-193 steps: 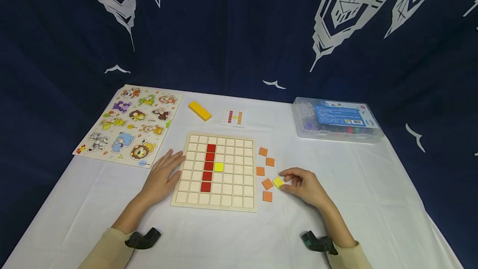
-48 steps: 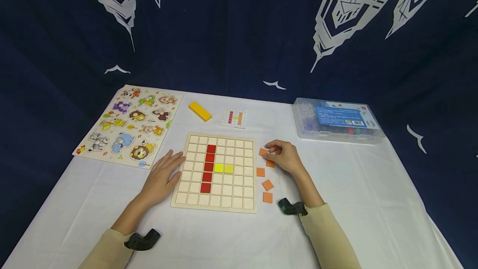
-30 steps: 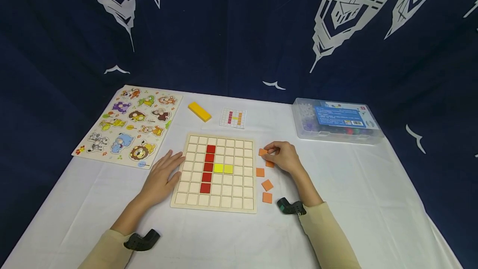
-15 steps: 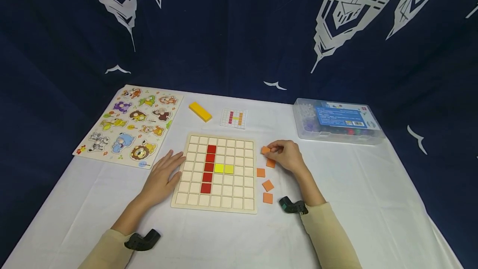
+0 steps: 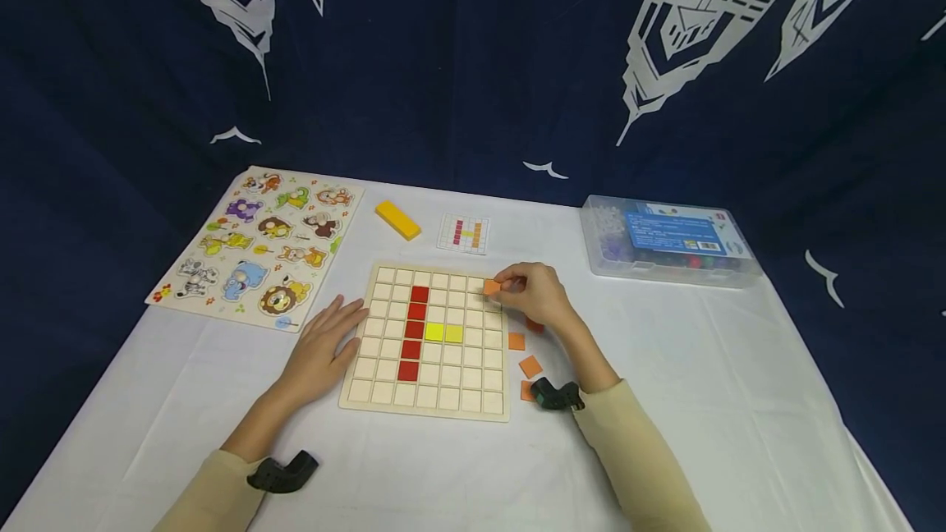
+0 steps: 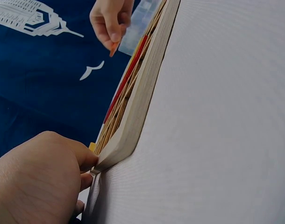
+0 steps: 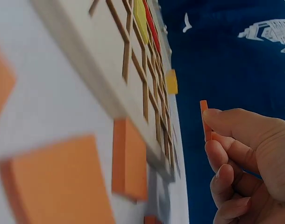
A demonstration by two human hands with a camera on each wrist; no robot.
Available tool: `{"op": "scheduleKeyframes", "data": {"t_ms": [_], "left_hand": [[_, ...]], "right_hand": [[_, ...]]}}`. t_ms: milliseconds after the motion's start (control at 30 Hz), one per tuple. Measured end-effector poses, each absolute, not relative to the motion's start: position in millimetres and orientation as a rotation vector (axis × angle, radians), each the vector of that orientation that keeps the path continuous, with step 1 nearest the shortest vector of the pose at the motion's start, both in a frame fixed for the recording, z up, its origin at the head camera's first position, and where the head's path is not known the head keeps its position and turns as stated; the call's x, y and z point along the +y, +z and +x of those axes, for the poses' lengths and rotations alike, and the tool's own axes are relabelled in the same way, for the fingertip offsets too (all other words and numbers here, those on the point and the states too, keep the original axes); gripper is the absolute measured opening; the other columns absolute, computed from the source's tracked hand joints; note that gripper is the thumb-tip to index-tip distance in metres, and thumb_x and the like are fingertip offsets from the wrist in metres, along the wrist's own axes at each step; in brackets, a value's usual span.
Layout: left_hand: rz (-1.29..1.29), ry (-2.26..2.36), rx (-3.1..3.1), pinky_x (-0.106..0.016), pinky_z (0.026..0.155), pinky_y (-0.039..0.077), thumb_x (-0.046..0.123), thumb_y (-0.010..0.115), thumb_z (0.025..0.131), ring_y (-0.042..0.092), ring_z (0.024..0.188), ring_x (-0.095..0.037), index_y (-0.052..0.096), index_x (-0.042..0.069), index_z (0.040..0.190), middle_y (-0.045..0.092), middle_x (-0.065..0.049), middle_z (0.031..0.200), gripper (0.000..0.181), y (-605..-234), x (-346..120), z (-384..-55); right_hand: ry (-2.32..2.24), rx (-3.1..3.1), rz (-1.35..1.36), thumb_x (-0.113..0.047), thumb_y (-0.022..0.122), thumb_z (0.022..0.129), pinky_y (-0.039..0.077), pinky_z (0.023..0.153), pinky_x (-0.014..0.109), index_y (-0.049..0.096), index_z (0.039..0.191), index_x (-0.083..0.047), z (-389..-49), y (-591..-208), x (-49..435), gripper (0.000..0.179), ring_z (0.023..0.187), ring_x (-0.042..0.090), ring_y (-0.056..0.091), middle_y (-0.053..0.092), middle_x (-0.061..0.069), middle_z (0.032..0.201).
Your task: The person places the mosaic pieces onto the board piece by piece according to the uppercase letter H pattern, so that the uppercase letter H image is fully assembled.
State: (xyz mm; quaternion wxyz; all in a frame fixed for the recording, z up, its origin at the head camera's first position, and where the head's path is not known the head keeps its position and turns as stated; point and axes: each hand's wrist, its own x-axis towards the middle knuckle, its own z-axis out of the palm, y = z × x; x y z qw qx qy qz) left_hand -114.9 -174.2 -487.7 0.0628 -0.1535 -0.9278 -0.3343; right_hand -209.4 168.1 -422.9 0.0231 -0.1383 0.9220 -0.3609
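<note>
A wooden grid board [image 5: 443, 397] lies mid-table, with a column of red tiles [image 5: 411, 349] and two yellow tiles [image 5: 444, 332] set side by side to the right of it. My right hand [image 5: 539, 294] pinches an orange square tile [image 5: 491, 287] between thumb and fingertips, above the board's far right corner; in the right wrist view the tile [image 7: 205, 120] is held up off the board. At the board's left edge rests my left hand [image 5: 319, 351], fingers relaxed and touching the rim. Several orange tiles [image 5: 516, 341] lie along the board's right side, one partly hidden behind the right wrist.
Behind the board are a small pattern card [image 5: 463, 234] and a yellow block [image 5: 397, 220]. An animal puzzle board [image 5: 251, 253] lies at the left. A clear plastic box [image 5: 668, 240] with a blue label stands at the back right, before a dark blue curtain [image 5: 443, 64].
A second yellow tile has come onto the board beside the first. My right hand has picked up the farthest orange tile and carried it left over the board. The left hand stays put.
</note>
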Motion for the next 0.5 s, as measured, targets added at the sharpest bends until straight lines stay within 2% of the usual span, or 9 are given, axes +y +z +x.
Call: {"op": "scheduleKeyframes", "data": {"t_ms": [300,500], "left_hand": [[-0.472,-1.008,-2.8,-0.058,0.118,0.016,0.005,0.056,0.095,0.023,0.147,-0.042,0.051,0.003,0.14,0.043,-0.018,0.151,0.046,-487.3,-174.6,-114.8],[-0.471,-1.005,-2.8,-0.058,0.118,0.016,0.005,0.055,0.095,0.023,0.146,-0.042,0.051,0.003,0.14,0.043,-0.018,0.151,0.046,-487.4,-175.0,-114.6]], "right_hand": [[-1.019,2.836,-0.484,-0.023,0.083,0.076,0.043,0.061,0.024,0.075,0.091,-0.012,-210.1,-430.1,146.6,0.02,0.068,0.011,0.054,0.066,-0.003,0.077],[-0.946,2.844,-0.471,-0.019,0.083,0.076,0.046,0.064,0.024,0.075,0.09,-0.012,-210.4,-434.0,144.2,0.017,0.069,0.01,0.057,0.067,-0.003,0.076]]}}
